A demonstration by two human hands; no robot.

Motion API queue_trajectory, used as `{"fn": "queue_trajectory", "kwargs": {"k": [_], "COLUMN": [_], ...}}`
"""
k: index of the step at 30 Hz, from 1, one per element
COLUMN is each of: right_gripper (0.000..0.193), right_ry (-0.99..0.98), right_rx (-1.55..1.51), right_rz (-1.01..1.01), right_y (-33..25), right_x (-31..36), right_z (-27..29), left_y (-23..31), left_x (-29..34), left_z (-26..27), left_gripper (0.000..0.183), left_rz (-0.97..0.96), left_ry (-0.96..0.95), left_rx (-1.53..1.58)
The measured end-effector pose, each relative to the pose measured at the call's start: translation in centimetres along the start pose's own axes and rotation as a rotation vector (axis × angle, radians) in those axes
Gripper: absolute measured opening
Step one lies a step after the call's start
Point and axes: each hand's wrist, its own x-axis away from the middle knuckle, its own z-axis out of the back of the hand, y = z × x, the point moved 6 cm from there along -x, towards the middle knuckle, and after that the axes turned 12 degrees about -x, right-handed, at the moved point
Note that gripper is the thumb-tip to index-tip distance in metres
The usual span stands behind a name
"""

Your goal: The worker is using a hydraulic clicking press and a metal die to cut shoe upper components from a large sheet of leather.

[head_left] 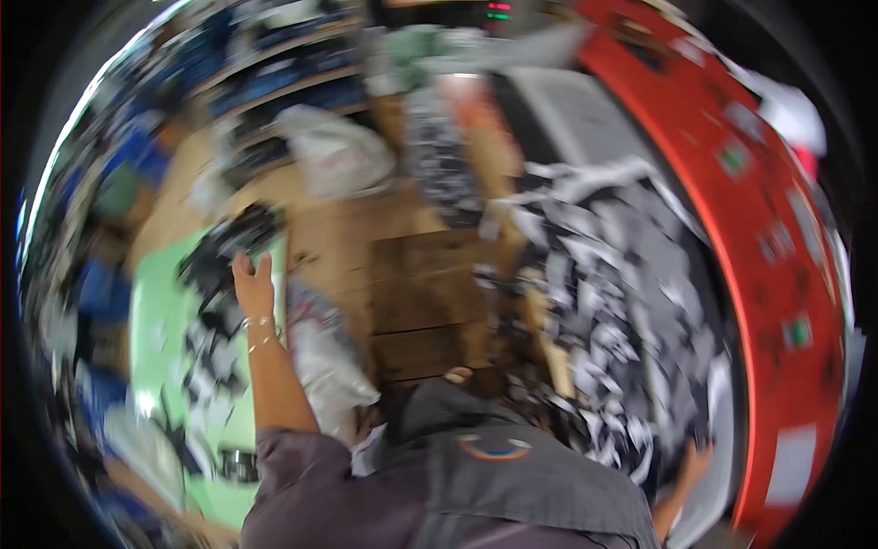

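Note:
On the left, my left hand (255,282) reaches over the green tabletop (155,311), with a bracelet at the wrist. Its thumb and fingers show apart, at the edge of a heap of black pieces (230,240); whether it touches the heap is blurred. Low on the right, my right hand (697,462) is beside a large pile of black, grey and white cut strips and scraps (622,302). Motion blur smears its fingers, so any grip is unclear. More black and white scraps (215,361) lie on the green top, near a dark roll (240,464).
A long red machine panel (732,274) borders the scrap pile on the right. Clear plastic bags (325,361) stand beside the green table. Wooden boards (425,284) cover the floor ahead, with a whitish sack (337,154) beyond. Shelves (283,82) with blue items stand at the back left.

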Motion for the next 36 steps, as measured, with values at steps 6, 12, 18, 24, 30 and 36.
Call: {"fn": "queue_trajectory", "kwargs": {"k": [6,12,18,24,30,36], "right_gripper": [0.07,0.068,0.064,0.075,0.066,0.039], "right_ry": [-0.269,-0.84,-0.254,-0.269,-0.061,0.172], "right_rx": [-0.244,-0.158,-0.207,0.16,0.282,0.461], "right_rz": [0.142,0.377,0.21,-0.395,-0.452,-0.168], "right_y": [-18.2,-24.9,-18.7,-15.7,-14.7,-15.5], "right_x": [5.8,10.9,0.7,-5.9,-7.8,-9.3], "right_z": [-0.9,-6.5,-3.4,-5.6,-7.2,-9.1], "left_y": [29.4,34.4,37.2,49.5,59.3,55.0], "left_x": [23.2,36.5,33.8,16.4,12.1,16.4], "left_z": [-23.6,-29.1,-21.8,-23.8,-34.7,-57.2], "left_gripper": [0.053,0.046,0.017,0.014,0.044,0.066], "left_rz": [-1.002,-1.212,-1.437,-1.225,-1.593,-1.242], "left_ry": [-0.778,-1.196,-1.565,-0.804,-0.34,-0.906], "left_rx": [0.034,-0.681,-0.109,0.106,-0.428,-0.216]}}
